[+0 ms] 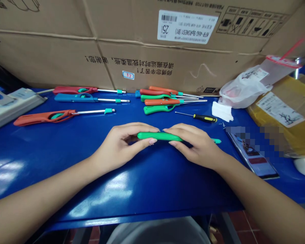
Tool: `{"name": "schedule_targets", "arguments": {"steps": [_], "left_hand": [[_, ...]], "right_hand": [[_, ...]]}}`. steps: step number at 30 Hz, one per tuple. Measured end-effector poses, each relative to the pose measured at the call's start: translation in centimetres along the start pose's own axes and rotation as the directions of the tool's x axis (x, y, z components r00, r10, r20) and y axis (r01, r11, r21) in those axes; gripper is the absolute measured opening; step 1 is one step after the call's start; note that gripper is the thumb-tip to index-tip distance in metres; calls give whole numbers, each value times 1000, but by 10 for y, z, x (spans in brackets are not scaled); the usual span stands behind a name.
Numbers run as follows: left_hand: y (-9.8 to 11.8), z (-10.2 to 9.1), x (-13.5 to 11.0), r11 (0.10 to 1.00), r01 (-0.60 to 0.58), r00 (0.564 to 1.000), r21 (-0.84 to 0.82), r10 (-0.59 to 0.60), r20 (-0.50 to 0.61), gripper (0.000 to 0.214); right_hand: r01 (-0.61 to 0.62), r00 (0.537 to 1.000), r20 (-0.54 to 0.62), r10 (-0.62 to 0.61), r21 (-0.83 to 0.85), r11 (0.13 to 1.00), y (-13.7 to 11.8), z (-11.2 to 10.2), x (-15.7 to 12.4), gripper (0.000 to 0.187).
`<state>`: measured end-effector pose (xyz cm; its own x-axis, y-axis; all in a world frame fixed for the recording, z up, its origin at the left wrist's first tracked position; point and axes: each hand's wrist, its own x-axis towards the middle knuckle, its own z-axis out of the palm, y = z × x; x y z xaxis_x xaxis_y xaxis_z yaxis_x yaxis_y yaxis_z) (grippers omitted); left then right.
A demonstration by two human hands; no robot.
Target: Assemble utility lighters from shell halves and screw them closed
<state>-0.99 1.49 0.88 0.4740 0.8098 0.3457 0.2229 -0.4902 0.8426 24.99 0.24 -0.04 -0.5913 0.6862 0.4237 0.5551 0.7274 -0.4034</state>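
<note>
A green long-nosed lighter (164, 136) lies sideways between my two hands, just above the blue table. My left hand (122, 140) pinches its left end between thumb and fingers. My right hand (195, 140) grips it farther right, hiding most of the nozzle; only the teal tip (216, 141) shows past the hand. Beyond the left hand lie an orange-red lighter (45, 118), a blue lighter (75, 98) and a red lighter (73, 90). Straight ahead, a green lighter (159, 108) and an orange lighter (162, 101) lie in a pile with several others.
A yellow-black screwdriver (205, 118) lies beyond my right hand. Farther right are a phone (254, 156), a taped parcel (282, 112) and a plastic bag with a cup (246, 86). A power strip (14, 105) sits at left. A big cardboard box (66, 51) walls the back.
</note>
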Motion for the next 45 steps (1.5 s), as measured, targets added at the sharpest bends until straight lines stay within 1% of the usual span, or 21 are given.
{"name": "schedule_targets", "arguments": {"steps": [2, 5, 9, 14, 17, 21, 23, 28, 32, 36, 39, 41, 42, 45], "left_hand": [[1, 1, -2, 996, -54, 999, 75, 54, 4, 23], [1, 4, -3, 989, -103, 995, 111, 104, -3, 23], [0, 6, -4, 988, -102, 994, 114, 106, -26, 21], [0, 7, -4, 988, -110, 992, 111, 116, -42, 18], [1, 9, -4, 983, -146, 989, 111, 149, -20, 19], [-1, 13, -5, 982, -140, 990, 123, 143, -13, 21], [-2, 14, -5, 982, -142, 990, 121, 143, -4, 26], [-2, 10, -7, 981, -194, 979, -8, 194, 63, 35], [0, 5, -7, 958, -284, 955, 35, 279, 103, 35], [0, 0, -6, 949, -308, 947, 72, 299, 119, 34], [0, -5, -5, 954, -285, 956, 88, 277, 92, 32], [-1, -8, -4, 975, -213, 977, 61, 212, 28, 28], [-2, -9, -3, 985, -167, 986, 41, 168, -13, 26], [-3, -10, -2, 997, -74, 992, -19, 72, -100, 24]], "right_hand": [[16, 1000, -4, -16, -9, 1000, -1, 2, 0, 30], [22, 999, -33, -23, -11, 1000, -2, 5, -2, 25], [19, 1000, -16, -19, -24, 1000, -1, 5, -3, 23], [-8, 1000, 23, 9, -55, 998, -2, 5, -1, 30], [-16, 999, 51, 20, -65, 998, -4, 7, 0, 32], [-7, 998, 57, 9, -38, 999, -5, 9, 3, 24], [-4, 999, 53, 4, -6, 1000, -4, 8, 3, 23], [31, 999, 37, -33, 55, 998, 3, 0, 2, 20], [54, 997, 43, -57, 72, 996, 4, -1, 1, 21], [57, 998, 21, -59, 54, 997, 2, 1, 1, 22], [-5, 1000, 7, 5, -40, 999, 5, -1, 0, 33], [-53, 999, -13, 51, -126, 991, 9, -4, -1, 38], [-67, 998, -18, 65, -159, 985, 12, -6, -2, 37], [-61, 998, 7, 64, -207, 976, 19, -11, -3, 23]]}}
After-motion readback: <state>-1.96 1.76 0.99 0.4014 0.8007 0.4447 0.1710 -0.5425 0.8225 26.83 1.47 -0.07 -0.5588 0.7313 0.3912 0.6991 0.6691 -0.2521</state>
